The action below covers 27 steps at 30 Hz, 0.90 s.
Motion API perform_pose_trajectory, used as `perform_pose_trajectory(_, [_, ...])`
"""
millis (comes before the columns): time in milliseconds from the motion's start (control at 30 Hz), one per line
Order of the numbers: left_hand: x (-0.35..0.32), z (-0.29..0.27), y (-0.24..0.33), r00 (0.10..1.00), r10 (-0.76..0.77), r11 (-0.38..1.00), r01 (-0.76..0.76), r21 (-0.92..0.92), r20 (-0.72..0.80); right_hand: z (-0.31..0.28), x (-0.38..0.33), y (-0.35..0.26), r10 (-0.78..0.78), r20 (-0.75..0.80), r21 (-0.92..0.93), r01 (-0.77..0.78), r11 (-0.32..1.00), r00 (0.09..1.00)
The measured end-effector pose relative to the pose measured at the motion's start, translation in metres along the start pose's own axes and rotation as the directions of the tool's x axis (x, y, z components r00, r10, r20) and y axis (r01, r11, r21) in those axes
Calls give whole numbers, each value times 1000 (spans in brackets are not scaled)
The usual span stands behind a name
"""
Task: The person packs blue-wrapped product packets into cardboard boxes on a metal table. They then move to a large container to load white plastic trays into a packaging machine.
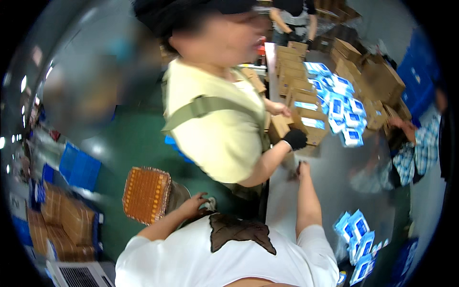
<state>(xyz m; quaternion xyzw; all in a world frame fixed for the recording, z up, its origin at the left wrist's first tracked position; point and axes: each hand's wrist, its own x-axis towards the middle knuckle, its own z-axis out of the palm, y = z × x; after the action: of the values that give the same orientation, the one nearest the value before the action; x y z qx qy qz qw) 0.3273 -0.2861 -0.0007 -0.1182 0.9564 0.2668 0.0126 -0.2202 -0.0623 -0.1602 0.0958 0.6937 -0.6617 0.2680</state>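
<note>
My right hand [303,169] reaches out over the grey metal table [287,203], its fingers curled in. Anything in it is too blurred to make out. Just beyond it stands an open cardboard box [313,135] with blue-and-white soft packs inside. My left hand [193,205] hangs low by my side with its fingers apart, holding nothing, near a stool with an orange-brown woven cover [146,193]. At my left front, a co-worker in a pale yellow top [210,138] handles a small carton; the co-worker's black-gloved hand [295,139] is close to my right hand.
A row of open cartons [291,71] runs up the table beside a heap of blue-and-white packs [342,105]. More packs [358,234] lie at the near right. Another person in a checked sleeve [425,143] stands across the table. Cartons [67,215] and a blue crate [80,166] are at left.
</note>
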Motion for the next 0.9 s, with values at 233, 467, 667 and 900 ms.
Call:
perform_pose_trajectory(233, [9,-20,-134,969,-239,970,236,51,63,6,-185,123,-595,-18,-504,506,700,804])
perform_pose_trajectory(467, [53,-46,-243,855,-455,888,456,55,250,-8,-307,230,-33,-116,-964,-105,246,993])
perform_pose_trajectory(667, [7,-13,-292,666,-688,700,714,19,288,45,-328,221,199,95,-855,-22,517,975])
perform_pose_trajectory(900, [-133,24,-318,294,-898,339,937,88,329,107,-277,176,194,290,-703,71,708,937])
